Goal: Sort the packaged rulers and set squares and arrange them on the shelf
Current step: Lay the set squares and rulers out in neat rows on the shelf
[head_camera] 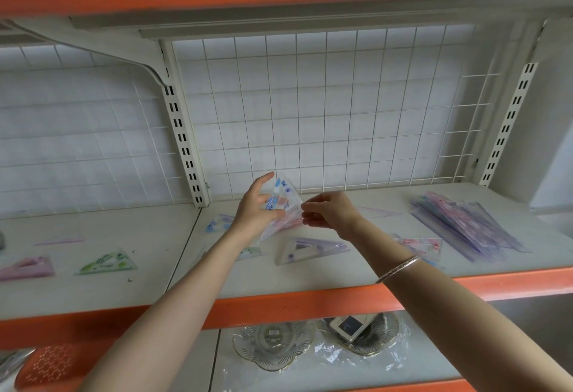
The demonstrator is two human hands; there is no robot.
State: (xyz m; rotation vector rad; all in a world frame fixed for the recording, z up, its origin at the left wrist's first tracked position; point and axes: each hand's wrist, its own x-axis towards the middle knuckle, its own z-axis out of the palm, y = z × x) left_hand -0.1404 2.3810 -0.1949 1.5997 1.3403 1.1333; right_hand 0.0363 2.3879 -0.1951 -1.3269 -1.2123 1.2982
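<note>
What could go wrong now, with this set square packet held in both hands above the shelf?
The set square packet is clear plastic, gripped by the left hand and only pinched at its edge by the right hand; it might slip onto the purple set square below. The ruler pile lies fanned near the shelf's front edge; a forearm could knock pieces off.

Head view, close, facing the shelf (310, 280)

back: white wire grid (325, 112) | cream slotted uprights (183, 143) | orange shelf edge (279, 305)
</note>
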